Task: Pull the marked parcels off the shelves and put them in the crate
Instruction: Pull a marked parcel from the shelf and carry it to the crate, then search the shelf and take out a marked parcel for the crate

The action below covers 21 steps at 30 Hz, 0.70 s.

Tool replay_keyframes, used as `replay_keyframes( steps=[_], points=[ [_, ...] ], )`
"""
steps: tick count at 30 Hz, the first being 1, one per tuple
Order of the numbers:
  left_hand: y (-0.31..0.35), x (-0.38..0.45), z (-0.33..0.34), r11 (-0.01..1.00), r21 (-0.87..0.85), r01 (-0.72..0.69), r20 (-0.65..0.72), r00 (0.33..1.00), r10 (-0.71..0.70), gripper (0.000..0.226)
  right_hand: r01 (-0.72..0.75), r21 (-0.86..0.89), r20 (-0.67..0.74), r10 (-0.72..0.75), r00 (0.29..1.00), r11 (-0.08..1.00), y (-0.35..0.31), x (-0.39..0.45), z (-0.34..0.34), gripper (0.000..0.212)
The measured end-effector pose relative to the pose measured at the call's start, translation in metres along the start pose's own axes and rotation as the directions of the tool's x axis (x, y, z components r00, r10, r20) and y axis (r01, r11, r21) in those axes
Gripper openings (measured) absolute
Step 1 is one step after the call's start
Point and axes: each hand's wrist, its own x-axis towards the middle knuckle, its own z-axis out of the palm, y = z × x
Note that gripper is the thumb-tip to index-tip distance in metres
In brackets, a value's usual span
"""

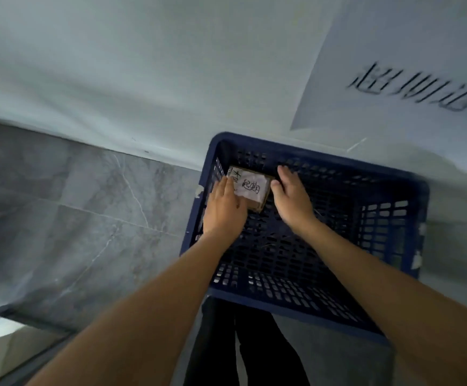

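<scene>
Both arms reach down into the crate [410, 188], a dark blue plastic one with slotted walls and floor, standing on the grey marbled floor [67, 207] against a white wall [143, 79]. The parcel [251, 190] sits in the crate's far left corner, a small brown cardboard box with a white handwritten label on top; the characters are legible as writing but I won't try to read them. The left hand [224, 210] lies flat on the parcel's near left edge, fingers stretched forward and touching it, not curled around it. The right hand [292, 196] is just beside the parcel's right side, fingers straight and together, thumb tip near the box's corner; whether it actually touches the cardboard I cannot tell. So, loose open fingers on both sides, nothing clenched. The rest of the crate floor shows bare mesh. On the wall above right hangs a white sheet [394, 65] with blurred black writing. Dark trousers [254, 358] show below the crate, and a metal frame [17, 330] cuts the lower left corner.
</scene>
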Motion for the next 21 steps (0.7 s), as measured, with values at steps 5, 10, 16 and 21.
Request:
replay_keyframes(
  steps=[5, 10, 16, 21],
  points=[
    [0.061, -0.067, -0.132, 0.959, 0.250, -0.133, -0.127, 0.977, 0.169, 0.063, 0.285, -0.337, -0.024, -0.311, 0.950, 0.897, -0.122, -0.085, -0.078, 0.055],
    [0.121, -0.124, -0.285, 0.915, 0.396, -0.080, -0.417, 0.872, 0.257, 0.067, 0.534, -0.504, -0.066, -0.647, 0.759, 0.678, -0.266, -0.141, -0.135, 0.058],
    [0.138, -0.218, -0.454, 0.895, 0.425, 0.137, -0.748, 0.610, 0.262, 0.070, 0.729, -0.637, -0.012, -0.949, 0.316, 0.251, -0.432, -0.210, -0.170, 0.061],
    [0.104, -0.332, -0.535, 0.837, 0.395, 0.379, -0.878, 0.425, 0.222, 0.072, 0.769, -0.638, 0.055, -0.998, -0.007, -0.040, -0.520, -0.299, -0.130, 0.063]
  ],
)
